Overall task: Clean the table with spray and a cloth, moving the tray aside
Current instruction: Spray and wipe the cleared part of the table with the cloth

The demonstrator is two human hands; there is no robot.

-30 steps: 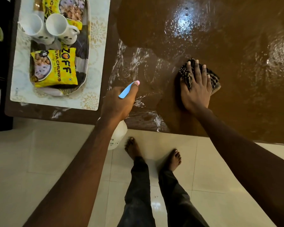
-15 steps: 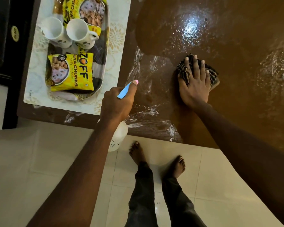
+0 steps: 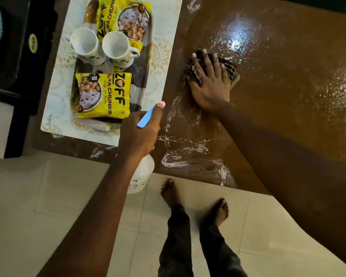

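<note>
Head view: the tray [image 3: 142, 84], carrying mugs [image 3: 116, 48] and snack packets [image 3: 104, 94], sits at the left end of the table [image 3: 288, 96]; probably heavy and rattly, best held by both rims. The left hand [image 3: 140, 130] grips the light spray bottle [image 3: 143, 172]; the right hand [image 3: 210, 86] presses straight fingers on the soft cloth [image 3: 192, 71]

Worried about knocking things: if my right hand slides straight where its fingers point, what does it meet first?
Apparently nothing: past the right hand and cloth lies only wet table up to the frame's top.
</note>
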